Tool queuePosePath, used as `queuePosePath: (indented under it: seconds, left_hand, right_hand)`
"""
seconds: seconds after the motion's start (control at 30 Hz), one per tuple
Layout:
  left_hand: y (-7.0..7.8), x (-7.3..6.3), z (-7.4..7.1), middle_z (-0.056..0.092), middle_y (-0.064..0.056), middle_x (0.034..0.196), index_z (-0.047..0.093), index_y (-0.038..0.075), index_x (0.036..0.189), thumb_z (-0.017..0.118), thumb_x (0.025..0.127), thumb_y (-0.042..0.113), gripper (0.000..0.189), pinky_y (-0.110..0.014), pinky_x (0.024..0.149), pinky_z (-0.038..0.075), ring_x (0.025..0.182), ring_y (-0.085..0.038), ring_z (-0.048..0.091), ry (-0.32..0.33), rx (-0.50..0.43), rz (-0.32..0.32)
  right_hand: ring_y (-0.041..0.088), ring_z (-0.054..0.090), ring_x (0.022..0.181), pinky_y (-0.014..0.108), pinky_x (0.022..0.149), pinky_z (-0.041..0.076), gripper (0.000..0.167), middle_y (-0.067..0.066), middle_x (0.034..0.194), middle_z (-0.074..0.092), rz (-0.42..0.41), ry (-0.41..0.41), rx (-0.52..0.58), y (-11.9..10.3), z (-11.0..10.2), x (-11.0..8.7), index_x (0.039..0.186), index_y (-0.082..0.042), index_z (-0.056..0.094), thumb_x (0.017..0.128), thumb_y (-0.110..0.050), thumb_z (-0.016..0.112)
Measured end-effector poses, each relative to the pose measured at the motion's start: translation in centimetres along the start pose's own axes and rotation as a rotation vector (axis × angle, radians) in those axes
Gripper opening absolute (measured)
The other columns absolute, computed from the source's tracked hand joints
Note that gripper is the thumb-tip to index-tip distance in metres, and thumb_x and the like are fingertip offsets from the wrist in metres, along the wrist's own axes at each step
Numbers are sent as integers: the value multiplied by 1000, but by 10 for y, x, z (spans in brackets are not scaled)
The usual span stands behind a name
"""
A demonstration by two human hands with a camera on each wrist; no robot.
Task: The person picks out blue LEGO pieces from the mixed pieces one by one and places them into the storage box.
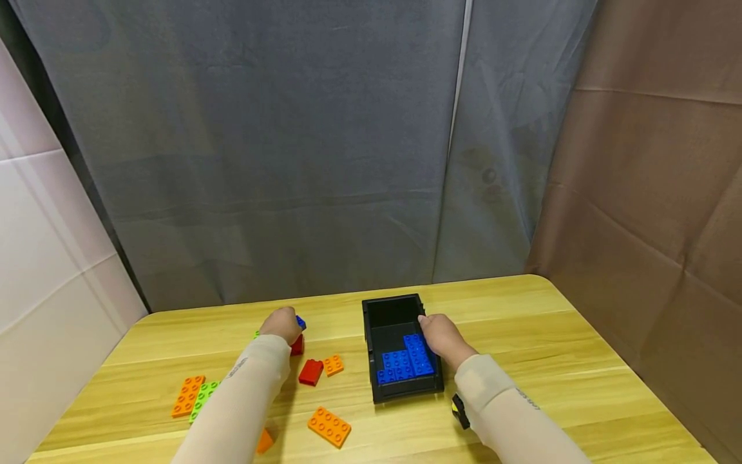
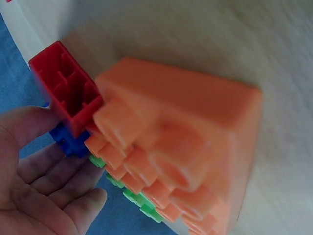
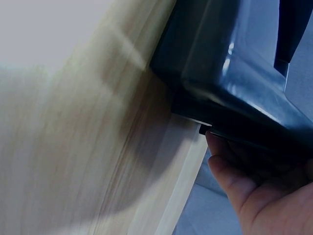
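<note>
My left hand (image 1: pixel 281 324) is at the far left-middle of the table, with a blue brick (image 1: pixel 301 323) at its fingers. In the left wrist view the blue brick (image 2: pixel 71 140) lies between thumb and fingers, partly hidden behind a red brick (image 2: pixel 66 88). That red brick (image 1: pixel 297 345) shows beside the hand in the head view. My right hand (image 1: pixel 443 338) grips the right wall of a black bin (image 1: pixel 408 390), thumb over the rim. Blue bricks (image 1: pixel 408 357) lie in the bin's near part. In the right wrist view, fingers (image 3: pixel 230 178) hold the bin (image 3: pixel 220 73) from outside.
Another red brick (image 1: pixel 310 372) and a small orange brick (image 1: pixel 333 365) lie between hand and bin. A longer orange brick (image 1: pixel 329 426) sits nearer. Left of the forearm are an orange brick (image 1: pixel 188 396) and a green brick (image 1: pixel 203 401). Grey cloth (image 1: pixel 290 161) hangs behind the table.
</note>
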State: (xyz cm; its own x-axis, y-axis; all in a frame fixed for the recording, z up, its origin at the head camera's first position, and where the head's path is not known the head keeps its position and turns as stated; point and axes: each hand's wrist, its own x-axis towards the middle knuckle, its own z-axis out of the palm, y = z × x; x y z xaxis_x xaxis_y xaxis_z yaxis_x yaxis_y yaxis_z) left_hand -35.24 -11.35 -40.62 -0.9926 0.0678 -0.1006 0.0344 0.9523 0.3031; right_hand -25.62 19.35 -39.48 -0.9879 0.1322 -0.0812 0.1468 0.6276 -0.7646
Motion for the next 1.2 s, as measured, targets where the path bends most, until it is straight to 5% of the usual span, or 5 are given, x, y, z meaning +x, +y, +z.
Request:
queuePosePath:
  seconds: [0.53,1.2]
  left_hand:
    - [0,-3,-1,61,-23,104,54,-8,120,63,88,4,35,-53,93,49,86,-33,56,-13,-93,-34]
    - [-8,-1,-6,61,-24,104,55,-9,120,57,90,2,33,-50,90,50,84,-33,55,45,-68,0]
  right_hand:
    - [18,40,61,30,61,35,44,2,61,31,6,1,-34,-4,0,-1,62,-11,38,105,-21,37]
    - [18,36,58,30,57,32,44,3,60,32,29,-14,-13,-5,0,3,63,-10,39,105,-23,36]
